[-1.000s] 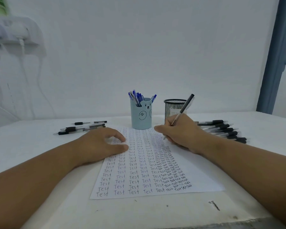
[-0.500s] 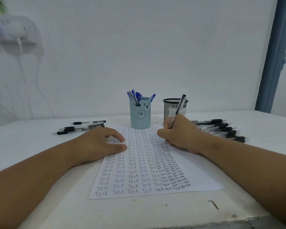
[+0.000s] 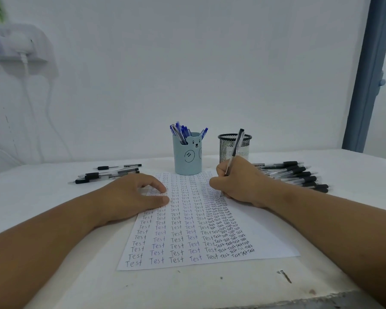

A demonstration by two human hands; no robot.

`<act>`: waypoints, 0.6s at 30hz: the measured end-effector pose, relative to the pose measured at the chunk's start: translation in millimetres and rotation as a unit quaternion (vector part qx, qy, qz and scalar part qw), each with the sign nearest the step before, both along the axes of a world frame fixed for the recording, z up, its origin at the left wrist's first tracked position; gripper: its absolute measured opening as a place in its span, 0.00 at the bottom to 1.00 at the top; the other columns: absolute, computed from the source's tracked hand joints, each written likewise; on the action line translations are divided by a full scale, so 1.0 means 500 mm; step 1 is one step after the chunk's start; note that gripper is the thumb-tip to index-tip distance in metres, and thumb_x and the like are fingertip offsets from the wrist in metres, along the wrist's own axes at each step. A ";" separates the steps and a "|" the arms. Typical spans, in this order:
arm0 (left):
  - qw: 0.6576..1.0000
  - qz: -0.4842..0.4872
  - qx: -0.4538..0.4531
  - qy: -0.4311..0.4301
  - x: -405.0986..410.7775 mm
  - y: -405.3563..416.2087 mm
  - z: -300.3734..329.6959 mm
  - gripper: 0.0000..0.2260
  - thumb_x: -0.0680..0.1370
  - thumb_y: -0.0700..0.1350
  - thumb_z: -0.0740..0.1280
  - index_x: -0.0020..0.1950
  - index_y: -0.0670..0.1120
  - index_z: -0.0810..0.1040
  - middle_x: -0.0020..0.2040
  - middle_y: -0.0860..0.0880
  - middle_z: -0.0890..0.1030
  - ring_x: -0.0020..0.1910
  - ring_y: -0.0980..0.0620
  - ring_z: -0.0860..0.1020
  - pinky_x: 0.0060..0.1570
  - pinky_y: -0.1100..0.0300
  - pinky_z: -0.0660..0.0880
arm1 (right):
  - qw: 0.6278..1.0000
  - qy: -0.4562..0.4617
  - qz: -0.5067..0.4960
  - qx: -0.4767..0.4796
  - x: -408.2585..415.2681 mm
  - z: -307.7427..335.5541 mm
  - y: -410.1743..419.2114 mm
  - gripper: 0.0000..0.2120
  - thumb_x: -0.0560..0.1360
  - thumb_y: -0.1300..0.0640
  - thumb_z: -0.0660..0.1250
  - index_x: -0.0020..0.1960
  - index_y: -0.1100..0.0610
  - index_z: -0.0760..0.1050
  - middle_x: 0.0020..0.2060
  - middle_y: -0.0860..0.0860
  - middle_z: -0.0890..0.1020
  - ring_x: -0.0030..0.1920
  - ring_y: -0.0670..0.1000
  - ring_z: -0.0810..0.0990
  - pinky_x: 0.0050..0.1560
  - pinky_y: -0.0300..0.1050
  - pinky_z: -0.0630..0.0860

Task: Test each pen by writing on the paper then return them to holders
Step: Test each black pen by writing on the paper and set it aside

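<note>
Black-capped pen (image 3: pixel 234 150) sits pinched in the right hand (image 3: pixel 239 181), tip on the paper (image 3: pixel 265 237), its top leaning toward the mesh cup (image 3: pixel 227 146) at twelve o'clock. Left hand (image 3: pixel 132 195) rests loose on the paper.

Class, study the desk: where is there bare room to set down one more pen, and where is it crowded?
Bare table lies between the paper's near edge and the desk front, and past the black pens on the far left. It is crowded right of the right hand, where a pile of pens lies.
</note>
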State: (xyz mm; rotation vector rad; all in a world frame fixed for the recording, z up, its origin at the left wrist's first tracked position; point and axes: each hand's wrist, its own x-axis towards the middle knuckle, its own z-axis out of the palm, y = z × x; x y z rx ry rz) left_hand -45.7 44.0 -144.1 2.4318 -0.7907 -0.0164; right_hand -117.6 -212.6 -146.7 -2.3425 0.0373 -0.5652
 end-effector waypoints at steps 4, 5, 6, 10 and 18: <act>1.000 -0.002 -0.001 -0.003 0.004 0.002 -0.002 0.16 0.68 0.67 0.72 0.53 0.64 0.81 0.63 0.65 0.75 0.66 0.61 0.71 0.67 0.57 0.65 | 1.000 -0.009 -0.001 0.015 -0.001 -0.001 0.000 0.19 0.71 0.62 0.69 0.26 0.53 0.64 0.25 0.54 0.69 0.30 0.50 0.74 0.37 0.44 0.68; 1.000 -0.002 -0.001 -0.003 0.005 0.002 -0.002 0.16 0.68 0.67 0.72 0.52 0.64 0.81 0.63 0.65 0.75 0.66 0.61 0.71 0.67 0.56 0.65 | 1.000 -0.009 0.000 0.017 0.000 -0.001 0.000 0.19 0.71 0.62 0.69 0.26 0.53 0.65 0.26 0.55 0.70 0.30 0.50 0.74 0.38 0.44 0.68; 1.000 -0.003 -0.002 -0.002 0.006 0.002 -0.003 0.16 0.67 0.68 0.72 0.52 0.65 0.81 0.63 0.65 0.75 0.67 0.61 0.70 0.68 0.56 0.65 | 1.000 -0.008 0.002 0.018 0.000 -0.001 -0.001 0.19 0.71 0.62 0.69 0.26 0.53 0.65 0.26 0.55 0.71 0.30 0.50 0.74 0.38 0.44 0.69; 1.000 -0.005 -0.005 0.002 0.007 0.004 -0.004 0.17 0.67 0.68 0.72 0.53 0.64 0.81 0.64 0.64 0.75 0.67 0.61 0.70 0.69 0.54 0.65 | 1.000 -0.004 0.009 0.012 0.000 -0.001 0.000 0.18 0.71 0.62 0.69 0.26 0.54 0.66 0.26 0.56 0.73 0.31 0.50 0.72 0.38 0.44 0.69; 1.000 -0.005 0.000 -0.003 0.006 0.002 -0.003 0.16 0.69 0.66 0.72 0.54 0.63 0.81 0.64 0.64 0.75 0.66 0.61 0.70 0.66 0.57 0.65 | 1.000 -0.005 0.000 -0.013 -0.001 0.001 0.001 0.20 0.71 0.62 0.69 0.26 0.53 0.63 0.22 0.49 0.67 0.28 0.48 0.68 0.35 0.43 0.66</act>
